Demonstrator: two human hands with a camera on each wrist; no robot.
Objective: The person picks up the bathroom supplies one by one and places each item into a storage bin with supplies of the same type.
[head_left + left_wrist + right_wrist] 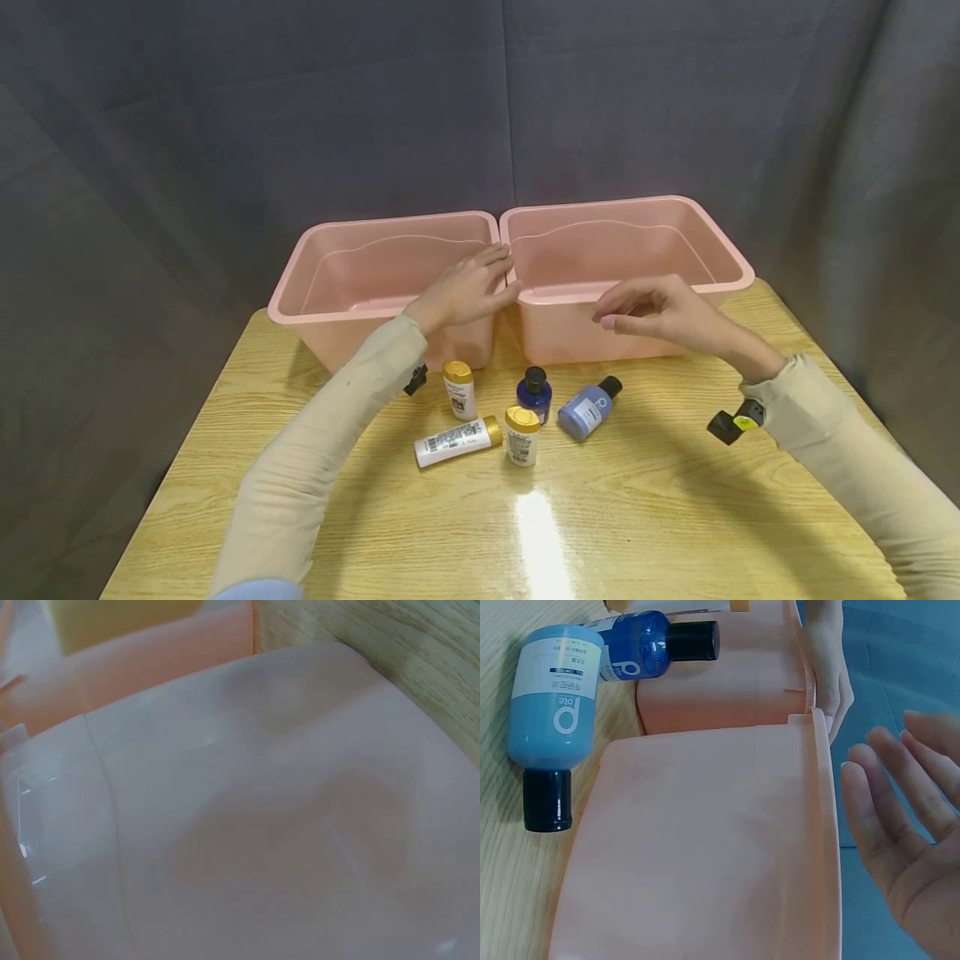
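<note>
Two pink bins stand side by side at the table's far edge: the left bin (pixel 375 275) and the right bin (pixel 622 242). My left hand (pixel 480 279) rests with straight fingers on the rims where the bins meet. My right hand (pixel 626 315) hovers above the right bin's front rim, fingers relaxed, holding nothing. In the right wrist view the right hand (pixel 900 817) shows an open palm beside the right bin's wall (pixel 705 847); the left hand (pixel 829 671) lies on the far rim. The left wrist view shows only pink bin wall (pixel 262 810).
In front of the bins stand or lie several small bottles: a dark blue one (pixel 534 394) upright, a light blue one (pixel 589 408) lying down, two upright white ones with gold caps (pixel 460 389) (pixel 522 435), and a white one lying flat (pixel 457 442). Grey curtain behind.
</note>
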